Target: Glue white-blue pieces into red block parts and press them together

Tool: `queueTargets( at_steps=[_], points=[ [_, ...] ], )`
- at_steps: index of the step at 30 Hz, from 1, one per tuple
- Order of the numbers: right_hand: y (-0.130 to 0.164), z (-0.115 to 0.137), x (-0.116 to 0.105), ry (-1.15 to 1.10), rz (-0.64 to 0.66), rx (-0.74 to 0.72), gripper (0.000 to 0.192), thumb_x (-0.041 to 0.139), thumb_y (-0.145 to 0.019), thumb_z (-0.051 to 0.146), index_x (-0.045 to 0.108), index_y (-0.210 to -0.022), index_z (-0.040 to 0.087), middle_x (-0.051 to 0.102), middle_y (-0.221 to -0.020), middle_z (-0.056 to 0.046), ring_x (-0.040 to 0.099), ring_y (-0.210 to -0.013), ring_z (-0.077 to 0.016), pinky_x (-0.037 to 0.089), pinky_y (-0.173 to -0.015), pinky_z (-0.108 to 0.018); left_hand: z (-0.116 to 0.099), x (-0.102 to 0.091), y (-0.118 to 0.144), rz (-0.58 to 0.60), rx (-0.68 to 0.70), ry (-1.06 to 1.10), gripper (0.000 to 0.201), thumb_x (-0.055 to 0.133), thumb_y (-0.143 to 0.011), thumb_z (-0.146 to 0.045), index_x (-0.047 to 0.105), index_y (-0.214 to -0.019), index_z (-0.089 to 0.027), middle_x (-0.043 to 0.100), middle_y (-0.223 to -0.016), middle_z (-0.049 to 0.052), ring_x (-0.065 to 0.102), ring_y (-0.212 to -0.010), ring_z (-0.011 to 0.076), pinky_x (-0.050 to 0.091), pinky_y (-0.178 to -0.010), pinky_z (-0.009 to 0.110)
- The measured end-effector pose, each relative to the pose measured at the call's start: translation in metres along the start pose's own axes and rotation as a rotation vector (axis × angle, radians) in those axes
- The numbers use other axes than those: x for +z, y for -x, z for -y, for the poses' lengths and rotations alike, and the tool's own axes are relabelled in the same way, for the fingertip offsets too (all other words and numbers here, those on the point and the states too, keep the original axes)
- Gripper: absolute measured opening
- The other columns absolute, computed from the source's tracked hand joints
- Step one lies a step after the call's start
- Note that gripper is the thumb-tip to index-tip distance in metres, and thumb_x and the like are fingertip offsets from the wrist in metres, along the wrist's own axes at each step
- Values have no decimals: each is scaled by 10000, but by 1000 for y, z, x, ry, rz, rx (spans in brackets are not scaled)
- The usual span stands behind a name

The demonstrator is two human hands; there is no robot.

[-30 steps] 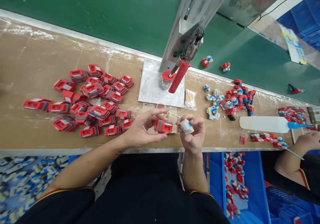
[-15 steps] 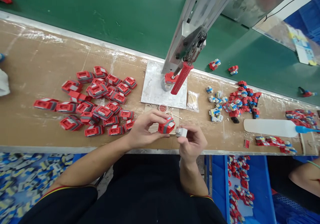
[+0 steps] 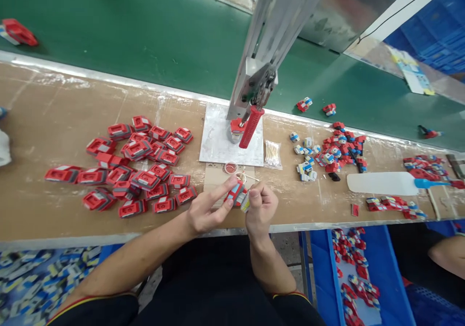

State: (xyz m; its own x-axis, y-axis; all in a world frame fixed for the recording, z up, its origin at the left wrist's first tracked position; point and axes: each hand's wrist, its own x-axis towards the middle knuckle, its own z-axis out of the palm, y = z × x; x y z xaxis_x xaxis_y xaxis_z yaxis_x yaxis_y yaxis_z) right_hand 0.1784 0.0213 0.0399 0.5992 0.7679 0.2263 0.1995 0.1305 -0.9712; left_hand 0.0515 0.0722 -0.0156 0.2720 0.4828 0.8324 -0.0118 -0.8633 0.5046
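Near the front edge of the brown bench, my left hand (image 3: 205, 209) grips a red toy shell (image 3: 235, 193) between thumb and fingers. Against that shell my right hand (image 3: 260, 206) presses a small white and yellow block (image 3: 245, 202). The two parts touch between my hands. A heap of the same red shells (image 3: 134, 168) lies on the bench to the left of my hands.
A lever press with a red handle (image 3: 251, 126) stands on a grey plate (image 3: 220, 144) behind my hands. Cotton swabs (image 3: 272, 154), small assembled parts (image 3: 332, 151) and a white squeeze bottle (image 3: 385, 183) lie right. Blue bins (image 3: 359, 272) sit below; another person's arm (image 3: 446, 256) is far right.
My hands have come together and lowered toward the bench edge. The white block, held apart from the red shell before, now sits against it.
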Motion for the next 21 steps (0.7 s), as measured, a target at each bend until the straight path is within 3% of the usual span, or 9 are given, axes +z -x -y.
queueTargets(
  at_steps=[4, 7, 9, 12, 14, 16, 18, 21],
  points=[
    [4, 3, 3, 289, -29, -293, 708, 532, -1013, 740, 321, -555, 243, 288, -485, 87, 275, -424, -72, 228, -429, -260, -6, 2, -8, -74, 67, -44, 837, 843, -867, -84, 478, -1604, -235, 491, -1697, 121, 697, -1370, 264, 687, -1029, 285],
    [3, 5, -1, 455, -56, -484, 716, 469, -1050, 729, 324, -552, 235, 303, -486, 75, 297, -447, -81, 226, -470, -287, -8, -1, -19, -47, 64, 43, 729, 807, -920, -122, 501, -1576, -209, 475, -1713, 113, 639, -1443, 232, 640, -1093, 255],
    [-1, 7, -8, 489, -2, -556, 703, 434, -1084, 679, 361, -552, 227, 342, -481, 63, 325, -456, -91, 250, -494, -297, -7, -5, -24, -27, 57, 107, 632, 793, -934, -118, 558, -1512, -217, 496, -1703, 94, 633, -1452, 226, 629, -1109, 248],
    [-11, 9, -20, 427, 92, -541, 606, 438, -1103, 625, 593, -687, 212, 531, -574, 23, 482, -519, -117, 359, -530, -279, -5, -9, -26, 20, 26, 181, 573, 838, -871, -99, 624, -1388, -219, 573, -1640, 131, 712, -1357, 248, 670, -1047, 272],
    [-17, 8, -26, 341, 164, -461, 590, 409, -1080, 692, 734, -996, 206, 715, -818, -54, 680, -728, -179, 512, -624, -288, -5, -10, -25, 62, 3, 245, 555, 859, -830, -77, 635, -1317, -220, 640, -1563, 181, 774, -1250, 265, 704, -965, 298],
    [-20, 5, -28, 263, 286, -412, 696, 311, -1068, 745, 733, -1242, 219, 784, -1068, -118, 766, -977, -249, 619, -774, -360, -7, -10, -24, 96, -26, 324, 541, 880, -798, -59, 643, -1255, -227, 673, -1512, 212, 780, -1236, 302, 716, -935, 345],
    [-19, 2, -28, 212, 362, -427, 670, 263, -1105, 677, 738, -1298, 245, 812, -1121, -110, 792, -1038, -261, 642, -841, -387, -8, -9, -24, 93, -70, 392, 541, 903, -761, -31, 663, -1200, -235, 675, -1502, 208, 766, -1261, 324, 713, -949, 381],
    [-12, -2, -25, 177, 275, -492, 554, 288, -1151, 520, 759, -1281, 259, 833, -1038, -73, 810, -934, -228, 634, -787, -345, -8, -10, -28, 58, -108, 437, 492, 911, -761, -28, 709, -1160, -234, 717, -1425, 170, 800, -1192, 288, 713, -949, 360]
  ],
)
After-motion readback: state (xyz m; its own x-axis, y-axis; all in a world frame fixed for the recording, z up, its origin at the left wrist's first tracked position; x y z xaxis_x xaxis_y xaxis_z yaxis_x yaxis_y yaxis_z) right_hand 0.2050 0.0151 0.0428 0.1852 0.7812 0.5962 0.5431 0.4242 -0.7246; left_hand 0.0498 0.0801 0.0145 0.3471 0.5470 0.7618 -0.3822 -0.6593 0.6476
